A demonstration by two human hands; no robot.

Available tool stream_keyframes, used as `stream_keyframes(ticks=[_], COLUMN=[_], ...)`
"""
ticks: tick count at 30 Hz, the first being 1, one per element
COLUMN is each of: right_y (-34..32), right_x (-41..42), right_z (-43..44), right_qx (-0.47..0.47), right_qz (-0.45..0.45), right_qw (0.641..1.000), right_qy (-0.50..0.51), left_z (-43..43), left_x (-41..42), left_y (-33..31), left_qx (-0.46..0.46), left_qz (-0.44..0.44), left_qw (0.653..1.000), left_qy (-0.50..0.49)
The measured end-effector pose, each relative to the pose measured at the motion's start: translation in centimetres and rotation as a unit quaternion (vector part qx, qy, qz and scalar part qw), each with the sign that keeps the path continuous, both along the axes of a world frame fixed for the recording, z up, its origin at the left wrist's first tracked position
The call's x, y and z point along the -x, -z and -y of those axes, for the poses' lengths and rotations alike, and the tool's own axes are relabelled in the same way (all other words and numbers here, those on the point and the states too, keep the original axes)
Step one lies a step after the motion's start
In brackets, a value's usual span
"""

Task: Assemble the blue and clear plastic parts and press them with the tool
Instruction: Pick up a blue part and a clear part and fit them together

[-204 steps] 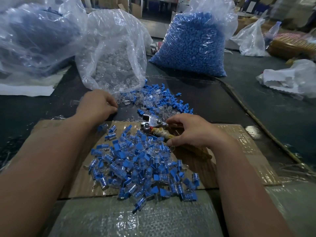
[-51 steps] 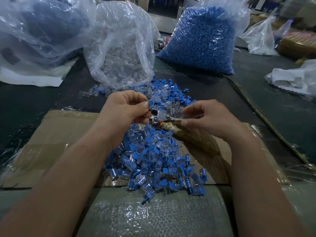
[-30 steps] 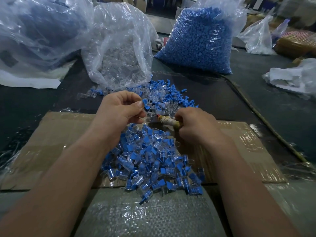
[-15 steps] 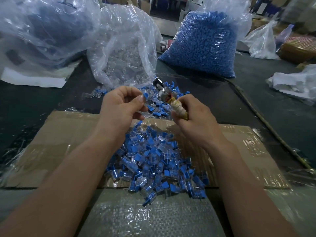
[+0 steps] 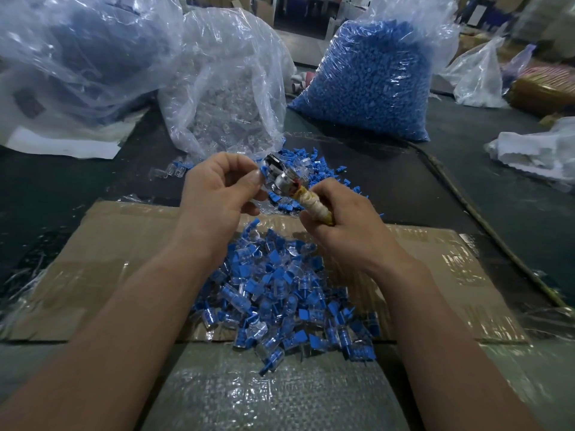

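Crowding the middle of the frame, the left hand (image 5: 217, 188) pinches a small blue part (image 5: 264, 173) between thumb and curled fingers against the metal head of the tool (image 5: 294, 189). The right hand (image 5: 342, 225) grips the tool's wrapped handle in a fist, above a pile of joined blue and clear parts (image 5: 280, 293) on a taped cardboard sheet (image 5: 109, 259). Loose parts (image 5: 314, 164) lie partly hidden behind the hands, with a bag of clear parts (image 5: 230, 98) at upper centre and a bag of blue parts (image 5: 370, 82) to its right; whether the tool's jaws hold the part is hard to make out.
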State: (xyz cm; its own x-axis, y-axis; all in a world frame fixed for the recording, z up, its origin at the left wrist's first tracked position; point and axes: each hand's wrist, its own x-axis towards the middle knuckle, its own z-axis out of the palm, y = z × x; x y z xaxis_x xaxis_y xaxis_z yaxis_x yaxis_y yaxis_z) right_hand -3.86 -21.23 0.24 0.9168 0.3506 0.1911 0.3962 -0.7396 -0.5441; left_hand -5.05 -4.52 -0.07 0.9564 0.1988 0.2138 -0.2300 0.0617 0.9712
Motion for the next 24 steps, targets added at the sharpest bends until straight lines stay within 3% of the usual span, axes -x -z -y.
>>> stream_keyframes(ticks=[24], right_y=[-0.1], right_x=[0.18], right_z=[-0.34], right_qx=[0.021], right_qz=[-0.009], right_qw=[1.0], right_qy=[0.021], left_z=[0.5], left_x=[0.2], left_y=[0.16], left_qx=[-0.065], left_qz=[0.003], left_qw=[0.997], left_qy=[-0.035])
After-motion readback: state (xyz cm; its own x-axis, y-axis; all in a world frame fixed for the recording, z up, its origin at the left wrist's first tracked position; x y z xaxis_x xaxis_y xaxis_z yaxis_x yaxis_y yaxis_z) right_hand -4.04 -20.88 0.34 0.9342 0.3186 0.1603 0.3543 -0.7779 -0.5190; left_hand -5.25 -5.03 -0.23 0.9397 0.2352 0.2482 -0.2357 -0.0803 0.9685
